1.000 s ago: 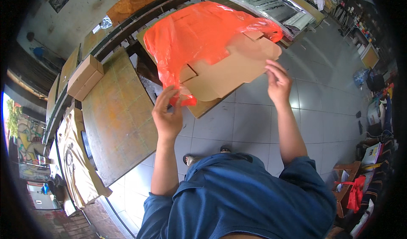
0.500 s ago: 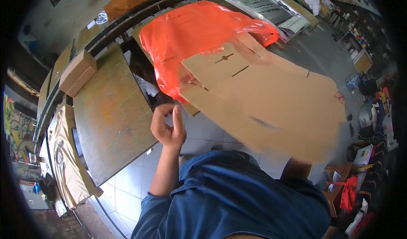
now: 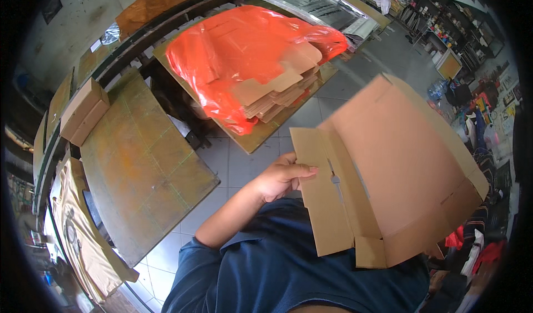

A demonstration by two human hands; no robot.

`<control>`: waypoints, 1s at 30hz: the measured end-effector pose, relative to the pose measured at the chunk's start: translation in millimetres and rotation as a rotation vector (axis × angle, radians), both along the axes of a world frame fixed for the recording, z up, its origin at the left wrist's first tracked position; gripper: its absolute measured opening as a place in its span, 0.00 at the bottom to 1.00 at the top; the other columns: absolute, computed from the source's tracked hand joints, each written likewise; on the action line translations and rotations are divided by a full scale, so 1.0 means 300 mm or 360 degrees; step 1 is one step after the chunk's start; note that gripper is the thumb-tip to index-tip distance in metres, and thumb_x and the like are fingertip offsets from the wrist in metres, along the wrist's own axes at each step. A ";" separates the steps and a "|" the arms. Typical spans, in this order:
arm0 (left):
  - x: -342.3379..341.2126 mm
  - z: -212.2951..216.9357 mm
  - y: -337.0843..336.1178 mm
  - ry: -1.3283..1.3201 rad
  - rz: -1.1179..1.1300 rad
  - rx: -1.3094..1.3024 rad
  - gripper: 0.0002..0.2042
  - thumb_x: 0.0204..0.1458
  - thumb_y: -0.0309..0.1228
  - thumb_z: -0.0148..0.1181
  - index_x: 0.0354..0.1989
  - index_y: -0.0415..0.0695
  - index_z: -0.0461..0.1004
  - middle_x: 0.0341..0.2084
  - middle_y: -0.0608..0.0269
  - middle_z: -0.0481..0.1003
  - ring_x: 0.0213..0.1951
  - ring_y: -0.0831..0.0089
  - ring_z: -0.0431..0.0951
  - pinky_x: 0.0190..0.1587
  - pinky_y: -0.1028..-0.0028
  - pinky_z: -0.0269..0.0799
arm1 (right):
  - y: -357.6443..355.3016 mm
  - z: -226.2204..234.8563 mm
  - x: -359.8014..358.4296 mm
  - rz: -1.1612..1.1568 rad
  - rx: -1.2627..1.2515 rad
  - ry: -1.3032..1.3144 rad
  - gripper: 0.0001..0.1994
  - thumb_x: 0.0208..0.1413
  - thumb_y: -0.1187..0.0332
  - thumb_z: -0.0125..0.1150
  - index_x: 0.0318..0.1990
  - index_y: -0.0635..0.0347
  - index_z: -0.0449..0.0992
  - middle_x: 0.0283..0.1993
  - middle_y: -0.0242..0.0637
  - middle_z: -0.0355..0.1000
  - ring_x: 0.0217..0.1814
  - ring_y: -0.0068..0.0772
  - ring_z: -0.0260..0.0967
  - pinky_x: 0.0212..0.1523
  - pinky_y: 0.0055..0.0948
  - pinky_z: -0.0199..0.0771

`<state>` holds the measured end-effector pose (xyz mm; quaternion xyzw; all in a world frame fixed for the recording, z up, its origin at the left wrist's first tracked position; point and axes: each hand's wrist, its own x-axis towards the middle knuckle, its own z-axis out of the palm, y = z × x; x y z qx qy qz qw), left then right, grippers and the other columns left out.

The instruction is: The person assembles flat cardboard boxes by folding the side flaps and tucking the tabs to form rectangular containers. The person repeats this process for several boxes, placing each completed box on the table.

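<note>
A brown cardboard box blank (image 3: 397, 157), creased and partly folded along its lines, is held up in front of my chest on the right. My left hand (image 3: 283, 178) grips its near-left flap, thumb on top and fingers curled behind the edge. A slot with a round notch runs along that flap. My right hand cannot be seen; the raised cardboard covers that side. Beyond, a stack of flat box blanks (image 3: 286, 93) sticks out from an orange-red plastic bag (image 3: 227, 49).
The bag and stack lie on a wooden board (image 3: 247, 142). To the left stands a stained tabletop (image 3: 144, 157), with a closed cardboard box (image 3: 84, 112) at its far-left edge. A printed beige T-shirt (image 3: 83, 229) lies nearer. Cluttered shelves (image 3: 461, 29) line the right.
The cardboard blank has swung away from the bag toward my body, and its panels have bent up. My left hand, empty before, has moved right and taken hold of its flap.
</note>
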<state>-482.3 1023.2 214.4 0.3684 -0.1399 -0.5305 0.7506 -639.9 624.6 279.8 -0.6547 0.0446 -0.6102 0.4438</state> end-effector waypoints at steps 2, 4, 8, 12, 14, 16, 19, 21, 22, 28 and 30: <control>-0.002 0.046 0.112 -0.0047 0.0160 -0.0097 0.22 0.50 0.22 0.56 0.56 0.34 0.63 0.48 0.52 0.72 0.50 0.64 0.74 0.52 0.65 0.69 | 0.107 0.034 0.061 0.0800 0.0384 -0.0266 0.24 0.64 0.56 0.38 0.63 0.59 0.58 0.63 0.46 0.58 0.64 0.45 0.57 0.63 0.45 0.59; 0.007 0.094 0.253 -0.0162 0.0352 -0.0342 0.20 0.51 0.20 0.56 0.54 0.34 0.65 0.46 0.53 0.74 0.49 0.64 0.75 0.52 0.66 0.70 | 0.229 0.054 0.196 0.1268 0.0601 -0.0294 0.24 0.64 0.55 0.38 0.63 0.59 0.57 0.64 0.46 0.57 0.64 0.45 0.57 0.63 0.45 0.58; 0.018 0.231 0.521 -0.0329 0.1035 -0.0504 0.23 0.45 0.14 0.51 0.54 0.34 0.64 0.44 0.45 0.74 0.44 0.55 0.77 0.48 0.60 0.76 | 0.500 0.127 0.419 0.1831 0.0883 -0.0226 0.25 0.65 0.54 0.36 0.64 0.59 0.56 0.65 0.47 0.56 0.65 0.45 0.56 0.63 0.45 0.58; -0.030 0.233 0.884 -0.0593 0.1658 -0.0631 0.22 0.46 0.17 0.51 0.53 0.35 0.61 0.42 0.47 0.73 0.43 0.55 0.77 0.46 0.54 0.77 | 0.842 0.032 0.723 0.2423 0.1190 -0.0107 0.26 0.65 0.53 0.35 0.64 0.58 0.55 0.66 0.47 0.55 0.66 0.46 0.56 0.63 0.45 0.58; -0.078 0.211 1.005 -0.0579 0.2132 -0.0504 0.21 0.47 0.18 0.52 0.53 0.37 0.62 0.43 0.49 0.72 0.45 0.56 0.76 0.48 0.56 0.76 | 1.059 -0.036 0.788 0.2574 0.1245 -0.0038 0.27 0.65 0.53 0.36 0.65 0.61 0.54 0.67 0.50 0.54 0.65 0.47 0.57 0.62 0.45 0.59; -0.127 0.160 1.078 -0.0460 0.2374 -0.0263 0.23 0.49 0.22 0.53 0.56 0.38 0.60 0.45 0.53 0.71 0.48 0.62 0.74 0.50 0.61 0.74 | 1.259 -0.111 0.802 0.2561 0.1265 0.0139 0.27 0.65 0.55 0.38 0.65 0.64 0.54 0.65 0.54 0.56 0.63 0.45 0.60 0.60 0.41 0.62; -0.204 0.000 1.145 -0.0187 0.2499 -0.0082 0.18 0.55 0.26 0.53 0.54 0.42 0.62 0.46 0.58 0.71 0.50 0.68 0.73 0.51 0.67 0.70 | 1.527 -0.215 0.760 0.1972 0.0780 0.0668 0.25 0.63 0.59 0.44 0.63 0.63 0.57 0.62 0.54 0.59 0.61 0.45 0.61 0.57 0.40 0.63; -0.266 -0.121 1.174 0.0073 0.2362 -0.0245 0.14 0.56 0.27 0.52 0.52 0.43 0.65 0.47 0.60 0.71 0.49 0.67 0.73 0.52 0.67 0.69 | 1.662 -0.237 0.705 0.1868 0.0195 0.0795 0.26 0.55 0.65 0.57 0.60 0.65 0.61 0.62 0.50 0.61 0.61 0.44 0.61 0.57 0.39 0.63; -0.298 -0.201 1.195 0.0126 0.2201 -0.0394 0.13 0.57 0.27 0.52 0.50 0.43 0.66 0.47 0.60 0.71 0.49 0.67 0.73 0.53 0.67 0.68 | 1.714 -0.244 0.677 0.1907 -0.0167 0.0815 0.27 0.52 0.66 0.60 0.59 0.64 0.62 0.62 0.49 0.61 0.61 0.45 0.61 0.58 0.40 0.62; -0.356 -0.120 1.227 0.0075 0.1959 -0.0003 0.09 0.57 0.24 0.50 0.45 0.35 0.68 0.47 0.54 0.72 0.52 0.66 0.72 0.52 0.69 0.70 | 1.957 -0.197 0.521 0.1875 -0.1704 0.0958 0.27 0.41 0.71 0.67 0.53 0.57 0.69 0.60 0.46 0.62 0.61 0.47 0.62 0.60 0.48 0.58; -0.383 -0.075 1.267 -0.0161 0.1774 0.0249 0.06 0.55 0.21 0.51 0.40 0.34 0.71 0.44 0.52 0.74 0.49 0.67 0.74 0.50 0.69 0.71 | 1.984 -0.226 0.540 0.1697 -0.1813 0.0858 0.19 0.41 0.78 0.60 0.46 0.61 0.74 0.55 0.43 0.69 0.54 0.44 0.68 0.54 0.47 0.66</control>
